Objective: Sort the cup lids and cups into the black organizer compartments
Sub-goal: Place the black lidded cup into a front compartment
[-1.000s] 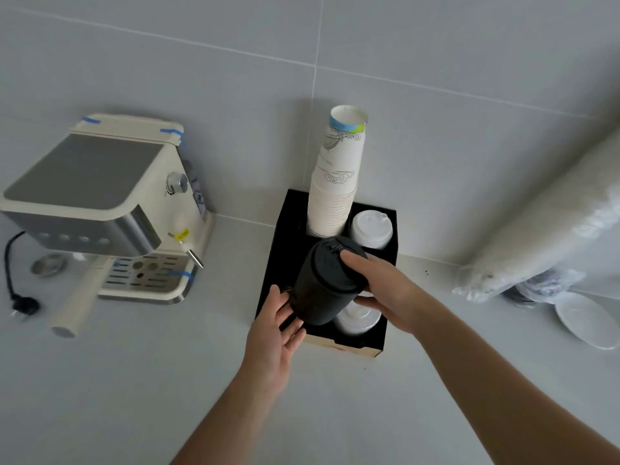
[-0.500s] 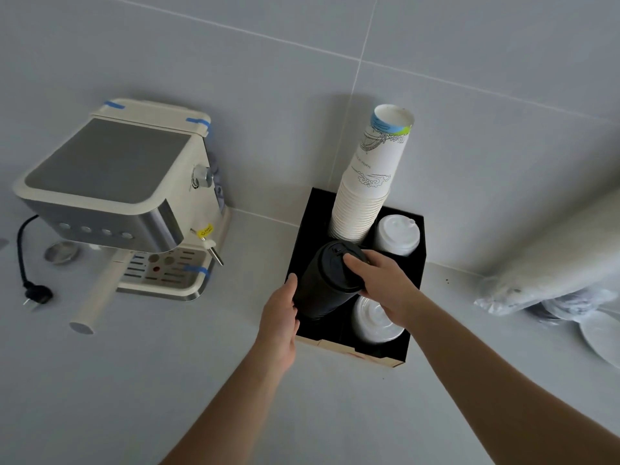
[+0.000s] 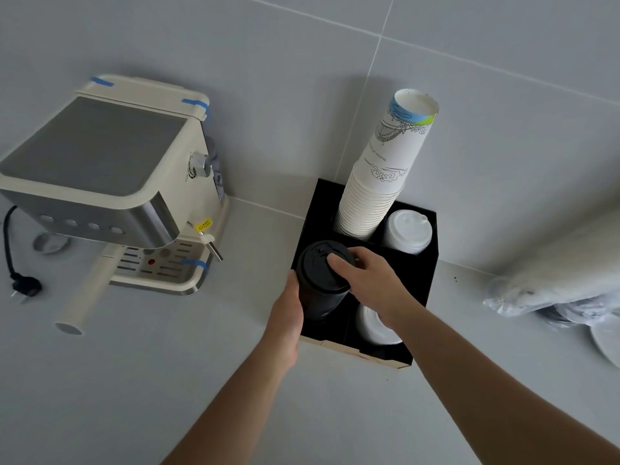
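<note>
A black four-compartment organizer (image 3: pixel 423 283) stands on the counter against the wall. A stack of black lids (image 3: pixel 318 280) sits in its front left compartment. My right hand (image 3: pixel 367 280) grips the top of that stack, fingers over the top lid. My left hand (image 3: pixel 288 317) holds the stack's left side. A tall stack of white paper cups (image 3: pixel 382 176) fills the back left compartment. White lids (image 3: pixel 407 231) sit in the back right compartment, and more white lids (image 3: pixel 372 327) in the front right, partly hidden by my right wrist.
A cream espresso machine (image 3: pixel 110 182) stands at the left, its handle (image 3: pixel 85 295) sticking out toward me and a power plug (image 3: pixel 23 285) lying beside it. Plastic-wrapped sleeves (image 3: pixel 567 263) and loose white lids (image 3: pixel 607 340) lie at the right.
The stack of black lids has gone from tilted to nearly upright and sunk lower into the front left compartment. Both hands followed it down.
</note>
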Available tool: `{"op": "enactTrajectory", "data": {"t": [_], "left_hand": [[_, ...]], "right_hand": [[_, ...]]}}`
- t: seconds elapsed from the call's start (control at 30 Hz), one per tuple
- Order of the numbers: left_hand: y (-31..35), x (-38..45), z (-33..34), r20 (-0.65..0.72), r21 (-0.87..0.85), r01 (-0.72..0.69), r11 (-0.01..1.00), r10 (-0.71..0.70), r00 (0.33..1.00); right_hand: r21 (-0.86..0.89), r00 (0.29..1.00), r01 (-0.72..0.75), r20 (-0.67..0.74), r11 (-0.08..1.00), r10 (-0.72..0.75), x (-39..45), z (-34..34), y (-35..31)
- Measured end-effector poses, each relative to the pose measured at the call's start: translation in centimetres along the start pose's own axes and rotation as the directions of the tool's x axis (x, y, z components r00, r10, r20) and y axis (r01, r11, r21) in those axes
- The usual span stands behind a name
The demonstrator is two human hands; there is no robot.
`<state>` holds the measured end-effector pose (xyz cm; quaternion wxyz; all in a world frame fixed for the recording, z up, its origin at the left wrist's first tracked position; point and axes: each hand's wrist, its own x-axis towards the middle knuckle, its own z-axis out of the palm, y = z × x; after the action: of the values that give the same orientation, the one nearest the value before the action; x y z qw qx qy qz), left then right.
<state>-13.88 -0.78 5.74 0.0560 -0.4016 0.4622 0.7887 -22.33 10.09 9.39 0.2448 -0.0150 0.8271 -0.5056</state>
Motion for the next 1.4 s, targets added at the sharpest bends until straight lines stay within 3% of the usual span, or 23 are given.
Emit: {"op": "enactTrajectory", "data": {"t": [0.37,0.77,1.03,1.4], "left_hand": [[-0.4,0.7,0.0,0.024,-0.02,0.006,1.0,-0.005,1.0],[-0.1,0.9,0.0,0.068,0.16,0.012,0.987,-0.023,0.997],[0.0,1.0,-0.1,0.114,0.213,0.011,0.977,-0.036,0.993],[-0.4,2.0,-0.1,0.082,0.201,0.04,0.979,-0.057,0.995]], "right_hand": [[-0.043,0.999,-0.025,-0.03,0.999,0.024,-0.5,0.4,0.8],[-0.002,0.991,-0.089,-0.096,0.996,0.089,-0.4,-0.5,1.8],[-0.007,0.986,0.035,-0.163,0.999,-0.035,-1.2,-0.4,1.8],[-0.053,0.991,0.012,-0.136,0.999,-0.019,-0.8,-0.3,1.8]]}}
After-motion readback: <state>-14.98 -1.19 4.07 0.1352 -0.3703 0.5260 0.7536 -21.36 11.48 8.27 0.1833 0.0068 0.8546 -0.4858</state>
